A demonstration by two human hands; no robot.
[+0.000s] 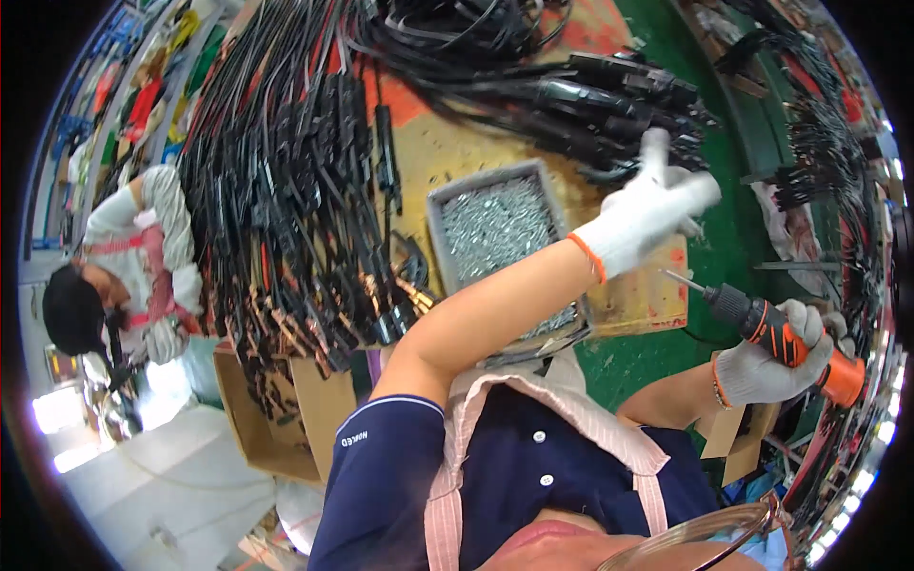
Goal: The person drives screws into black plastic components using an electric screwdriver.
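My left hand [652,205], in a white knit glove with an orange cuff, reaches across the table with its fingers apart and slightly blurred. It holds nothing that I can see and is close to a bundle of black cables with thick black plug-like ends [609,100]. Gloved too, my right hand [776,362] is wrapped round an orange and black power screwdriver [781,333] off the table's right edge. The thin metal bit [683,280] points left toward the table. Under my left forearm stands a grey tray [436,224] full of small silvery screws [500,224].
Many black cables with copper-coloured ends [305,190] hang over the worn yellow table [419,124] on the left. Below them is a cardboard box [257,428]. A co-worker in white gloves [167,338] is at far left. More cables [819,133] hang on a rack at right.
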